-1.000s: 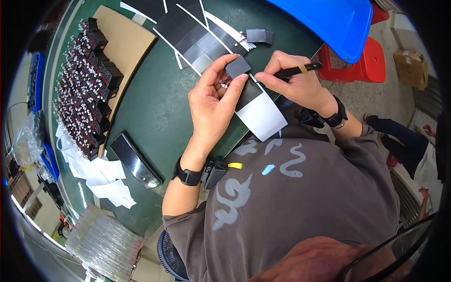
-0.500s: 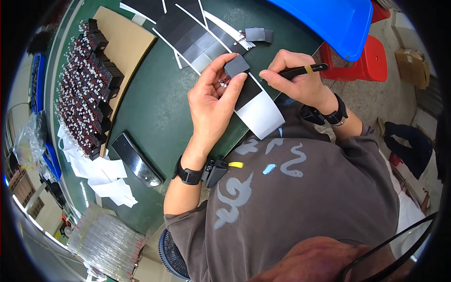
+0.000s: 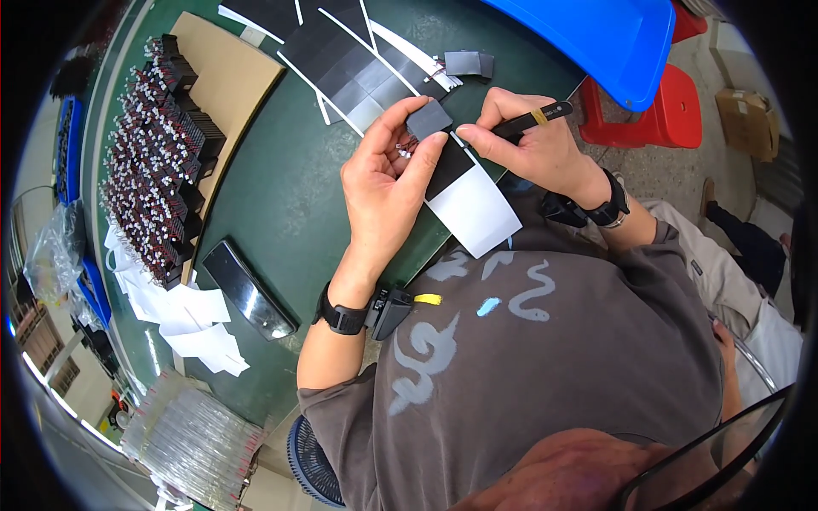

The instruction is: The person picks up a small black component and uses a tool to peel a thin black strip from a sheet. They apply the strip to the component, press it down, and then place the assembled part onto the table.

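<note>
Between the thumb and fingers of my left hand (image 3: 383,170) is a small dark grey rectangular block (image 3: 429,120), with thin wires and a white connector (image 3: 405,152) showing by the palm. My right hand (image 3: 532,149), just to its right, grips black tweezers (image 3: 518,125) with a yellow band round them. The tips are hidden behind my fingers, near the block. Under both hands lies a black sheet (image 3: 448,172) with a white backing (image 3: 477,211) that hangs over the table's near edge.
Rows of dark blocks with wires and white connectors (image 3: 153,170) stand on a cardboard sheet (image 3: 226,64) at left. Nearby are a phone (image 3: 247,288) and white paper scraps (image 3: 200,328). More black sheets (image 3: 341,72), two grey blocks (image 3: 463,63) and a blue tray (image 3: 609,47) lie beyond.
My right hand has moved left with the tweezers, closer to the block. The white backing has shifted slightly. At far right, another person's legs and hand have come into view.
</note>
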### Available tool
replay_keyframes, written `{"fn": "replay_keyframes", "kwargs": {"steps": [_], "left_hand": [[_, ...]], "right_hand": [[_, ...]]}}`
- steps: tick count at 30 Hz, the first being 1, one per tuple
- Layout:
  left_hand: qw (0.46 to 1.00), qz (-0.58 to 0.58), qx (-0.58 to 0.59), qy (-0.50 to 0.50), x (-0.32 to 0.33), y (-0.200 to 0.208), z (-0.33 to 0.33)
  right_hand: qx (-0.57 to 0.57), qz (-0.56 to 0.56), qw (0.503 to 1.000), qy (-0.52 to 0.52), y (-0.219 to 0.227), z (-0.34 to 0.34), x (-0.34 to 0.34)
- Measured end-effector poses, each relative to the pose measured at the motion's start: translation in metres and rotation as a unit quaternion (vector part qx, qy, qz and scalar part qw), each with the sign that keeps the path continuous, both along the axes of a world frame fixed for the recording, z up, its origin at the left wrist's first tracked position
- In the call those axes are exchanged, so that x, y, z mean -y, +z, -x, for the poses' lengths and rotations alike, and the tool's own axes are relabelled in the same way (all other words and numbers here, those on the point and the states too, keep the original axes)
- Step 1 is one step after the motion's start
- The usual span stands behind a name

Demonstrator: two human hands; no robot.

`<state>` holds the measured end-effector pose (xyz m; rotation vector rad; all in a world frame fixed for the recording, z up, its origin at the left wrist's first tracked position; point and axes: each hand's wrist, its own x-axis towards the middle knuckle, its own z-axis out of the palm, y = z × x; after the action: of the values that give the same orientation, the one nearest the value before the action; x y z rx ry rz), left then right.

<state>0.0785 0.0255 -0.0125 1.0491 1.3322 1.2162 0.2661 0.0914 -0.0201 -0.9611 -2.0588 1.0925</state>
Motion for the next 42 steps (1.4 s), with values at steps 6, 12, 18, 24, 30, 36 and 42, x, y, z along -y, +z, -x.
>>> {"fn": "replay_keyframes", "kwargs": {"steps": [6, 12, 18, 24, 30, 36, 42], "left_hand": [[1.000, -0.008, -0.001, 0.002, 0.001, -0.001, 0.000], [1.000, -0.011, -0.011, 0.004, 0.001, 0.001, 0.000], [1.000, -0.020, -0.023, -0.004, 0.004, 0.003, 0.005], [0.999, -0.014, -0.048, -0.016, 0.005, 0.005, 0.002], [1.000, -0.024, -0.014, -0.001, 0.003, -0.001, 0.000], [1.000, -0.009, -0.019, -0.013, 0.002, 0.000, 0.000], [0.999, 0.004, -0.033, -0.023, 0.002, 0.002, -0.003]], "right_hand": [[-0.032, 0.010, 0.999, 0.030, 0.000, -0.004, -0.001], [-0.120, -0.303, 0.932, 0.156, -0.010, -0.006, 0.006], [-0.172, -0.193, 0.951, 0.171, 0.016, -0.012, 0.003], [-0.294, 0.265, 0.913, -0.099, 0.023, 0.019, 0.001], [-0.206, 0.187, 0.953, -0.120, 0.015, 0.006, 0.003], [-0.034, 0.054, 0.997, -0.040, 0.010, -0.005, 0.007], [0.001, 0.010, 1.000, -0.030, 0.010, -0.007, 0.006]]}}
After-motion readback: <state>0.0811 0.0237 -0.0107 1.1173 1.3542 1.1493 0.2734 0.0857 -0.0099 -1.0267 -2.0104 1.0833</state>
